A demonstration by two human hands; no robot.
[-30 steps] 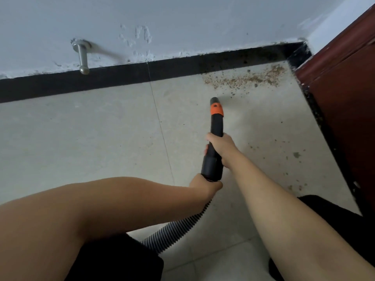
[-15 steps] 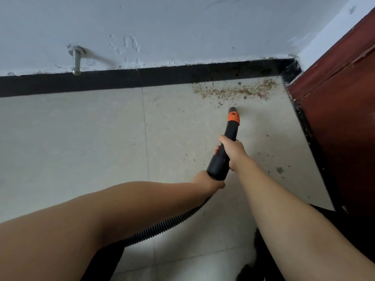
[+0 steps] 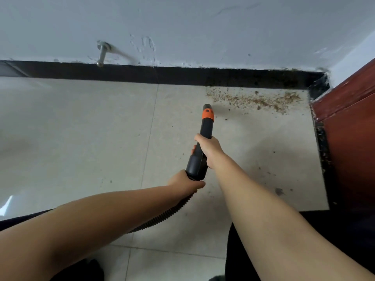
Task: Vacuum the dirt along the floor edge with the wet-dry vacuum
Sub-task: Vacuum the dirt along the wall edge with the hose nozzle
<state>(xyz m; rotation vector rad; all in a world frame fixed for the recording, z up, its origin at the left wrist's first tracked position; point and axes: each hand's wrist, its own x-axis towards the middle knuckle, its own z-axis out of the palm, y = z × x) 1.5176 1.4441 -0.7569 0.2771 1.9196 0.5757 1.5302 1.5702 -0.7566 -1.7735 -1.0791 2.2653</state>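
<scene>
A black vacuum nozzle with an orange collar points at the floor, its tip just left of and below a strip of brown dirt lying along the black skirting. My right hand grips the nozzle's middle. My left hand grips its rear end where the ribbed black hose joins. The hose runs back under my left forearm.
Beige floor tiles carry scattered specks near the right. A dark red wooden door with a black threshold stands at right. A metal door stop juts from the white wall at upper left.
The nozzle tip has swung left, from just below the middle of the dirt strip to a spot below its left end. Both hands keep their grip.
</scene>
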